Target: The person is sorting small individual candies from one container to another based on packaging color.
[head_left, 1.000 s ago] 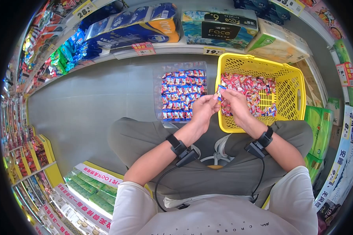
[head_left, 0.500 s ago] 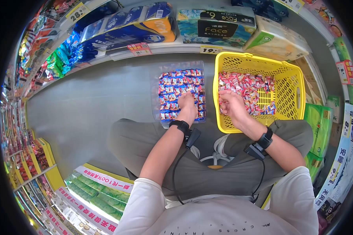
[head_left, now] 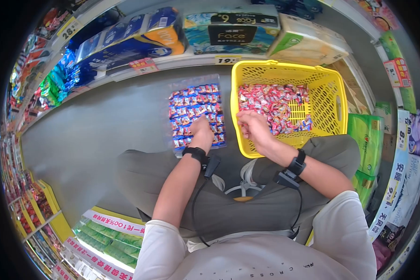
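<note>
A clear plastic tray (head_left: 171, 84) stands on the floor with rows of blue-and-red wrapped candies (head_left: 193, 99) in it. My left hand (head_left: 202, 129) is over the rows in the tray's near half, fingers curled down; whatever they hold is hidden. To the right is a yellow basket (head_left: 329, 95), holding a loose pile of red-and-white wrapped candies (head_left: 268, 100) with a few blue ones. Inside the basket's left wall, low over the pile, my right hand (head_left: 256, 129) has its fingers bent together. Anything between them is too small to make out.
Behind the tray and basket runs a shelf with tissue packs (head_left: 231, 35) and price tags. Green packs (head_left: 365, 140) stand right of the basket. Candy racks (head_left: 37, 200) line the left side. My crossed legs (head_left: 158, 175) are close in front of the tray and basket.
The whole view has shifted, so tray and basket appear further left. My left hand has come slightly nearer to me over the rows. My right hand stays at the basket's left side.
</note>
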Demonstrator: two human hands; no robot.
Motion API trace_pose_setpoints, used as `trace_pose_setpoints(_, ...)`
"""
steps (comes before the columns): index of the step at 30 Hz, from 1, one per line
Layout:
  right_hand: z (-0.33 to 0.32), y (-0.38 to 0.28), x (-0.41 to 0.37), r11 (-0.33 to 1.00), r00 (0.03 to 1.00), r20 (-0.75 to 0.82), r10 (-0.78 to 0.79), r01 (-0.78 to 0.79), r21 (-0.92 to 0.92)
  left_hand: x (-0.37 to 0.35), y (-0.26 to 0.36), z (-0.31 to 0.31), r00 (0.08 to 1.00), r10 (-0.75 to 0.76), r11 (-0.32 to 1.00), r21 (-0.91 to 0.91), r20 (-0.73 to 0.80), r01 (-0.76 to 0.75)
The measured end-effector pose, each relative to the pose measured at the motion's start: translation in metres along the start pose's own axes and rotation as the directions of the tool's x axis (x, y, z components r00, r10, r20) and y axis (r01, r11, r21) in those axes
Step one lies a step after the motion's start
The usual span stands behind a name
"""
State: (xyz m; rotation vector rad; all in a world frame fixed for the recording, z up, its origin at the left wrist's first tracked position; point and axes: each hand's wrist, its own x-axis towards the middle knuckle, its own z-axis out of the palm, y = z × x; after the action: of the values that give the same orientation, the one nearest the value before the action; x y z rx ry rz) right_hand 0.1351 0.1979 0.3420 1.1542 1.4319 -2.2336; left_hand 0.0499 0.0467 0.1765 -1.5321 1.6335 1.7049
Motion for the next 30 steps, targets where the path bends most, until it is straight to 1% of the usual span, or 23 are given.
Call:
trace_pose_setpoints(2,-0.009,0.004,0.001,1.0,1.0,-0.01,0.003,-0.003,0.009,-0.02,0.01,-0.004,0.994,-0.046,0.994,0.101,0.098,0.036)
trace_pose_setpoints(3,-0.009,0.006,0.001,1.0,1.0,-0.004,-0.003,0.003,0.009,-0.035,0.015,-0.005,0.994,-0.045,0.994,0.107,0.103,0.034)
trace_pose_setpoints(4,-0.004,0.009,0.007,1.0,1.0,0.01,-0.004,0.004,0.005,-0.048,0.023,-0.008,0.976,-0.091,0.992,0.102,0.2,0.072)
trace_pose_setpoints(5,-0.01,0.01,0.017,0.997,0.997,-0.025,-0.077,0.077,-0.032,-0.067,0.027,-0.002,0.938,-0.138,0.988,0.113,0.318,0.107)
trace_pose_setpoints(6,-0.016,0.008,0.019,0.993,0.996,-0.018,-0.084,0.082,-0.081,-0.085,0.031,-0.003,0.934,-0.141,0.987,0.124,0.328,0.105)
trace_pose_setpoints(8,-0.019,0.003,0.019,0.992,0.987,-0.123,-0.105,0.095,-0.085,-0.119,0.039,-0.011,0.827,-0.101,0.993,0.112,0.552,0.046)
trace_pose_setpoints(9,-0.027,0.0,0.028,0.977,0.959,-0.216,-0.184,0.156,-0.143,-0.137,0.045,-0.014,0.802,-0.082,0.991,0.138,0.591,-0.001)
trace_pose_setpoints(10,-0.037,-0.003,0.036,0.955,0.915,-0.3,-0.269,0.212,-0.208,-0.143,0.045,-0.013,0.795,-0.082,0.991,0.134,0.601,0.0)
trace_pose_setpoints(12,-0.051,0.003,0.048,0.959,0.916,-0.305,-0.261,0.208,-0.194,-0.147,0.048,-0.02,0.724,-0.15,0.98,0.196,0.674,0.02)
trace_pose_setpoints(13,-0.067,0.003,0.058,0.918,0.885,-0.329,-0.33,0.219,-0.331,-0.171,0.048,-0.02,0.763,-0.167,0.979,0.195,0.625,0.056)
trace_pose_setpoints(14,-0.087,0.005,0.07,0.858,0.853,-0.336,-0.398,0.218,-0.465,-0.187,0.048,-0.022,0.763,-0.17,0.979,0.196,0.624,0.058)
trace_pose_setpoints(16,-0.165,0.018,0.124,0.74,0.91,-0.316,-0.27,-0.015,-0.673,-0.204,0.048,-0.021,0.716,-0.121,0.979,0.204,0.687,-0.03)
trace_pose_setpoints(18,-0.202,0.022,0.138,0.705,0.913,-0.339,-0.225,-0.088,-0.704,-0.204,0.046,-0.021,0.712,-0.131,0.974,0.225,0.69,-0.038)
trace_pose_setpoints(19,-0.214,0.017,0.146,0.533,0.891,-0.392,-0.227,-0.223,-0.816,-0.207,0.047,-0.023,0.692,-0.157,0.972,0.234,0.705,-0.017)
trace_pose_setpoints(20,-0.232,0.009,0.145,0.335,0.855,-0.451,-0.255,-0.359,-0.871,-0.213,0.047,-0.024,0.657,-0.187,0.969,0.246,0.73,0.002)
trace_pose_setpoints(22,-0.292,0.027,0.169,0.073,0.849,-0.503,-0.162,-0.498,-0.864,-0.217,0.051,-0.025,0.671,-0.201,0.967,0.256,0.714,0.017)
trace_pose_setpoints(23,-0.297,0.018,0.16,0.068,0.846,-0.507,-0.164,-0.503,-0.862,-0.223,0.052,-0.025,0.663,-0.219,0.963,0.267,0.715,0.029)
trace_pose_setpoints(24,-0.296,0.007,0.151,-0.005,0.867,-0.497,0.023,-0.498,-0.867,-0.225,0.054,-0.025,0.668,-0.22,0.963,0.268,0.711,0.032)
trace_pose_setpoints(25,-0.299,0.004,0.152,-0.079,0.852,-0.479,0.212,-0.474,-0.877,-0.226,0.057,-0.022,0.675,-0.217,0.964,0.265,0.705,0.034)
trace_pose_setpoints(26,-0.301,0.004,0.143,-0.084,0.848,-0.485,0.212,-0.478,-0.874,-0.229,0.057,-0.021,0.671,-0.218,0.964,0.263,0.709,0.035)
trace_pose_setpoints(28,-0.308,0.021,0.15,-0.158,0.853,-0.477,0.213,-0.451,-0.878,-0.225,0.058,-0.02,0.686,-0.213,0.966,0.255,0.696,0.041)
trace_pose_setpoints(29,-0.314,0.021,0.152,-0.105,0.817,-0.531,0.225,-0.522,-0.847,-0.226,0.057,-0.019,0.682,-0.211,0.968,0.246,0.701,0.046)
trace_pose_setpoints(30,-0.31,0.021,0.15,-0.106,0.819,-0.526,0.229,-0.516,-0.85,-0.225,0.057,-0.018,0.687,-0.209,0.968,0.245,0.696,0.046)
